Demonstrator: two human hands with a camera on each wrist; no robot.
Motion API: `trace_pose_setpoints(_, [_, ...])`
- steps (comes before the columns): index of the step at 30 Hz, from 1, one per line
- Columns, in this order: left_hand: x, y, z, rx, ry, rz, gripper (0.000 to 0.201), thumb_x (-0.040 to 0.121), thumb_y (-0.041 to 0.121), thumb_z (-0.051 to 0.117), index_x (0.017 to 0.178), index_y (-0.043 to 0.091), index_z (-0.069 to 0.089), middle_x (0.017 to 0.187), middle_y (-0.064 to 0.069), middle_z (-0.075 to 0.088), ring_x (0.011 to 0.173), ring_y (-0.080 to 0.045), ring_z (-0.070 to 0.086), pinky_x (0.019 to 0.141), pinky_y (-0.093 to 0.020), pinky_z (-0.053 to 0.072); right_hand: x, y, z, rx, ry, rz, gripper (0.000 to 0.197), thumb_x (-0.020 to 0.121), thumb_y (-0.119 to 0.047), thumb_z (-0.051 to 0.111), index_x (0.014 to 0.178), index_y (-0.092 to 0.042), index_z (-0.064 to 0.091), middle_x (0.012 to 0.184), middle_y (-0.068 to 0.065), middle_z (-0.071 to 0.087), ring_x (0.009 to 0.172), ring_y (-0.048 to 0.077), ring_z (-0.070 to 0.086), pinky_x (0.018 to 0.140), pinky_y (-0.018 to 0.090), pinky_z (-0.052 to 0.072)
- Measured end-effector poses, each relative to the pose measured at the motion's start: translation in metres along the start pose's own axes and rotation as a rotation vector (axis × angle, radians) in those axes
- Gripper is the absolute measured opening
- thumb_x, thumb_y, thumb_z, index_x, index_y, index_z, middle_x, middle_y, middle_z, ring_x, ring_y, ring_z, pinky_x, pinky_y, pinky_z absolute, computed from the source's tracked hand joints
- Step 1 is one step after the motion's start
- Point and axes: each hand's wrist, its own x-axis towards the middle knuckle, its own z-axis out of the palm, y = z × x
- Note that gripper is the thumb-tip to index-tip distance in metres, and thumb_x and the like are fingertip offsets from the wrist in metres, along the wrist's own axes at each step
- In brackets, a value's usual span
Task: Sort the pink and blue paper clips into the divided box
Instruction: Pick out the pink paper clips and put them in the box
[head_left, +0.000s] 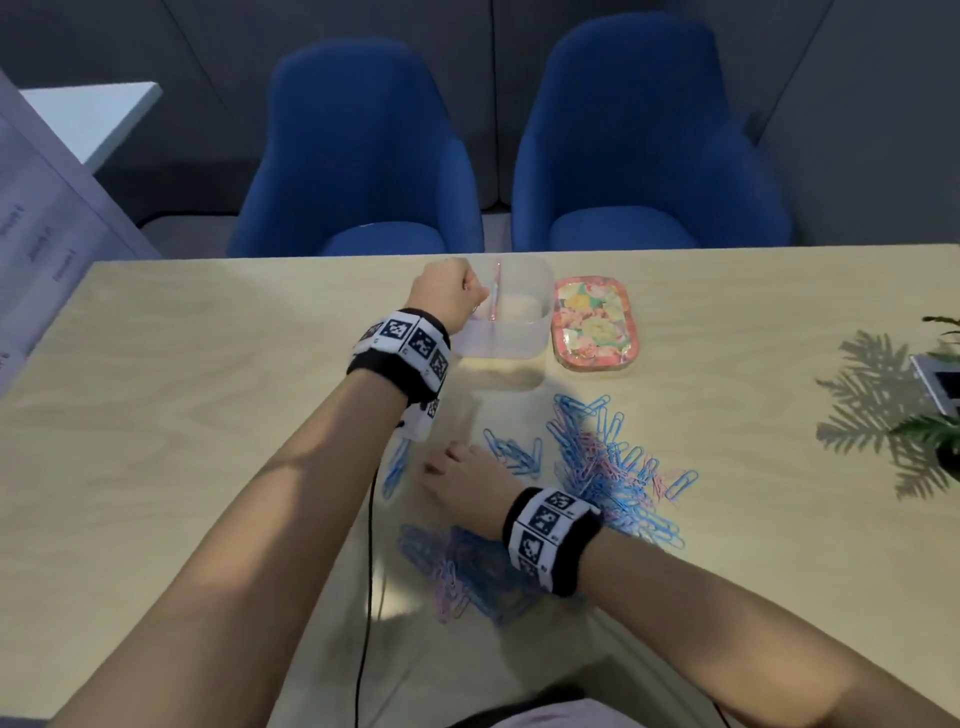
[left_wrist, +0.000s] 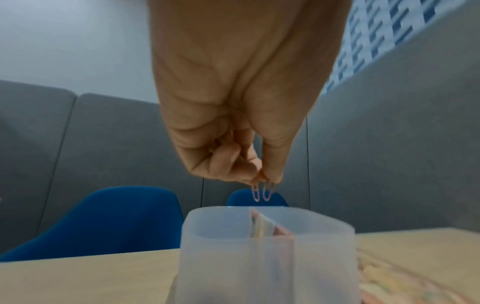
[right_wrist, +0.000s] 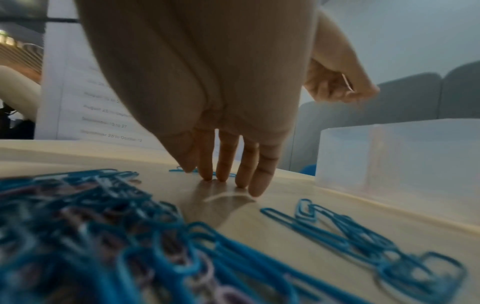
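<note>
My left hand hovers over the left side of the clear divided box and pinches two pink paper clips, which hang down from the fingertips. My right hand lies on the table with its fingers straight and the tips touching the wood, next to a few blue clips. A big mixed pile of blue and pink clips lies to its right, another pile under the right wrist.
The box's flowered lid lies right of the box. Two blue chairs stand beyond the far table edge. A plant is at the right edge, a printed sheet at the left. A black cable runs under my left arm.
</note>
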Motion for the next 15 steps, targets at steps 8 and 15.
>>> trace_pose_setpoints(8, [0.019,-0.011,0.016,0.236,-0.087,0.063,0.033,0.094,0.007,0.039,0.125,0.009,0.052,0.130,-0.016,0.054,0.117,-0.033,0.052,0.099,-0.037,0.041,-0.016,0.007,0.001,0.090,0.008,0.115,0.023,0.088,0.006,0.046,0.106,-0.003,0.058,0.113,0.016,0.055,0.105,0.033,0.050,0.087,0.041,0.042])
trace_pose_setpoints(15, [0.003,-0.033,0.010,-0.325,0.015,0.002,0.055,0.083,-0.017,0.021,0.121,0.006,0.054,0.133,-0.012,0.051,0.120,-0.026,0.051,0.099,-0.028,0.042,-0.013,0.012,0.008,0.214,0.046,0.143,0.018,0.091,-0.001,0.047,0.104,-0.003,0.059,0.109,0.015,0.055,0.102,0.033,0.052,0.082,0.042,0.045])
